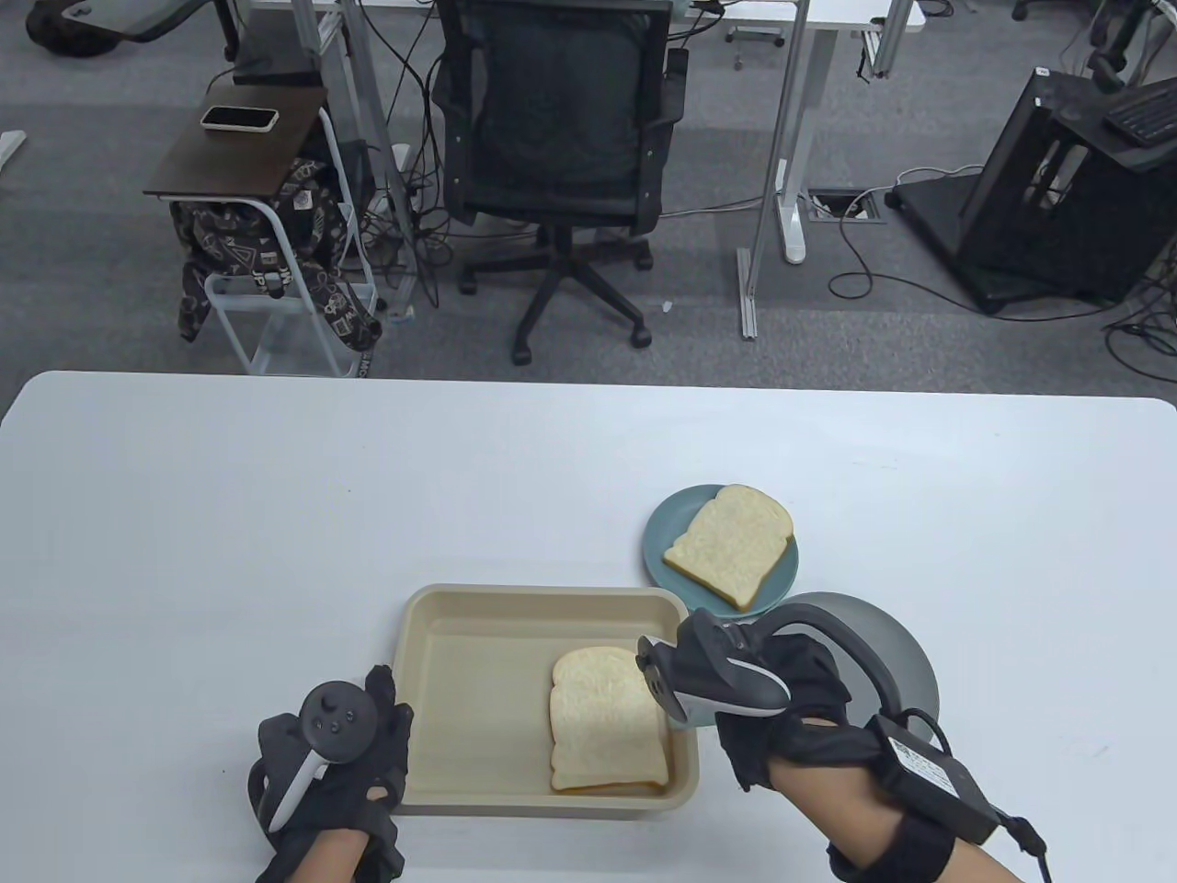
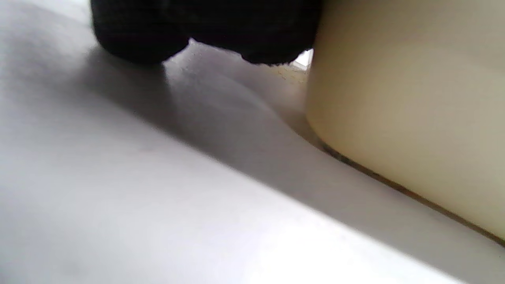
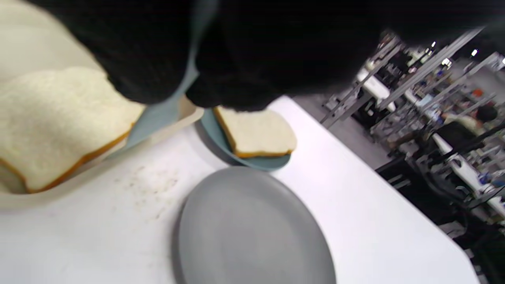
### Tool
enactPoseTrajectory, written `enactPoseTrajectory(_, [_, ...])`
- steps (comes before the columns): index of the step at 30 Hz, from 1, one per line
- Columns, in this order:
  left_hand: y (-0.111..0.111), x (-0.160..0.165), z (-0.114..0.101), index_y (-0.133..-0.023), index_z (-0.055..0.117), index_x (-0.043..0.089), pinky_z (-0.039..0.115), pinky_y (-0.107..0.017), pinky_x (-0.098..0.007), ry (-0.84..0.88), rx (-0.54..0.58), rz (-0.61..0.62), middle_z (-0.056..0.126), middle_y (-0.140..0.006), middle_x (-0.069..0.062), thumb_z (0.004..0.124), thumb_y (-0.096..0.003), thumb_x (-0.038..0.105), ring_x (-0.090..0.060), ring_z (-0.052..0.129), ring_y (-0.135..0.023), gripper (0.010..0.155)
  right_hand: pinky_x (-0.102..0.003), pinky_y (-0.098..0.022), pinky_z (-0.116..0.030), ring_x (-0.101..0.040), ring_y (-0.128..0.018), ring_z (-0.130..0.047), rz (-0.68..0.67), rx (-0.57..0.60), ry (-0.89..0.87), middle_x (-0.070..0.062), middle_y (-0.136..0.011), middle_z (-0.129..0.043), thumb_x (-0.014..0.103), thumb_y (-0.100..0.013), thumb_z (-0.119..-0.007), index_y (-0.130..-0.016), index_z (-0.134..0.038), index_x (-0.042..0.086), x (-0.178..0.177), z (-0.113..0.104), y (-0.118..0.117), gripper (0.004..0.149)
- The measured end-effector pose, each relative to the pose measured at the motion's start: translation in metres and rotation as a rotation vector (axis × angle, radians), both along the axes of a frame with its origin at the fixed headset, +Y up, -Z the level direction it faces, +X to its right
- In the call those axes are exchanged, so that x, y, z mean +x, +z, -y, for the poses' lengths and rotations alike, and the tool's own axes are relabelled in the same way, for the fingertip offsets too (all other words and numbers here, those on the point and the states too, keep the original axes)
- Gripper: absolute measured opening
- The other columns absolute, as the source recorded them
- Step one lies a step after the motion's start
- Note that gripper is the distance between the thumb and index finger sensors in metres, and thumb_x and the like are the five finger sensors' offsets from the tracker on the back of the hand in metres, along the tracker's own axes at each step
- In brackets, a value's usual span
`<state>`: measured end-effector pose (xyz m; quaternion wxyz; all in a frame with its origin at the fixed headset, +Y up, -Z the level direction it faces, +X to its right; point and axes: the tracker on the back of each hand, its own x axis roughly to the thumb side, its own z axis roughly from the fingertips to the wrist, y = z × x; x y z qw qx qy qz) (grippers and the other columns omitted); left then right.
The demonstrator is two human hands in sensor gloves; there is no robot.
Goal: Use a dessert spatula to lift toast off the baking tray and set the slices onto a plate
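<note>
The right hand [image 1: 736, 699] grips the handle of the dessert spatula [image 3: 165, 110], fingers curled round it. The blue blade angles down over the right wall of the baking tray [image 1: 460, 635] and slides under the right edge of the slice in the tray [image 1: 607, 727]. The low angle appears chosen to get the blade between bread and tray floor without tearing the crumb.

The left hand [image 1: 331, 763] rests against the tray's near left corner. The left wrist view shows gloved fingertips [image 2: 252, 35] on the tabletop [image 1: 230, 515], just beside the cream wall of the tray. Whether the fingers are spread or curled against the wall cannot be told. The likely purpose is to brace the tray so that the push of the spatula does not shift it to the left.

One slice on the teal plate [image 1: 731, 543] already lies beyond the tray's far right corner; the teal plate [image 1: 657, 543] is small, and the slice nearly covers it. A larger grey plate [image 3: 252, 232] sits on the tabletop beneath the right wrist, just right of the tray and touching or nearly touching the teal plate. It carries nothing.

Judgement: one slice is transferred; the second is at the scooping stage. The slice sits near the tray's right wall, so the blade has a short way to go. The slice must be well centred on the blade before lifting, since soft bread sags and can slide off a narrow blade.
</note>
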<state>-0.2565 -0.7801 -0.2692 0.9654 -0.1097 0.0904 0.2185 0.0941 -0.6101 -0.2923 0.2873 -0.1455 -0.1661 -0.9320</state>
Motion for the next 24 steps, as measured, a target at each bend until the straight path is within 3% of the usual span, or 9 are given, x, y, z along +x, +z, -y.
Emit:
enactPoseTrajectory(4, [0.0,0.0,0.0,-0.112,0.048,0.015,0.087,-0.04,-0.043,-0.004,0.0,0.001,0.092,-0.054,0.005,0.061,-0.0597,0.047,-0.013,0.094,-0.021,0.062,-0.036,0.0,-0.089,-0.019,-0.015,-0.098,0.051,-0.093,-0.131,-0.006,-0.052,-0.099,0.038,-0.037,-0.084,-0.085,-0.085,0.02,0.022,0.006,-0.018,0.05])
enactPoseTrajectory(14, [-0.001,0.0,0.0,-0.112,0.047,0.015,0.087,-0.04,-0.043,-0.003,-0.003,0.01,0.092,-0.054,0.003,0.061,-0.0597,0.046,-0.013,0.094,-0.021,0.063,-0.037,0.0,-0.089,-0.02,-0.015,-0.098,-0.003,-0.143,-0.402,-0.006,-0.052,-0.1,0.038,-0.036,-0.086,-0.083,-0.085,0.021,0.067,0.034,-0.04,0.051])
enactPoseTrajectory(24, [0.0,0.001,0.0,-0.112,0.047,0.015,0.087,-0.04,-0.043,-0.012,0.005,0.01,0.092,-0.054,0.003,0.061,-0.0596,0.046,-0.013,0.093,-0.02,0.063,-0.036,0.004,-0.088,-0.019,-0.012,-0.097,-0.015,-0.163,-0.561,-0.007,-0.05,-0.1,0.038,-0.036,-0.085,-0.083,-0.085,0.019,0.048,0.072,-0.038,0.051])
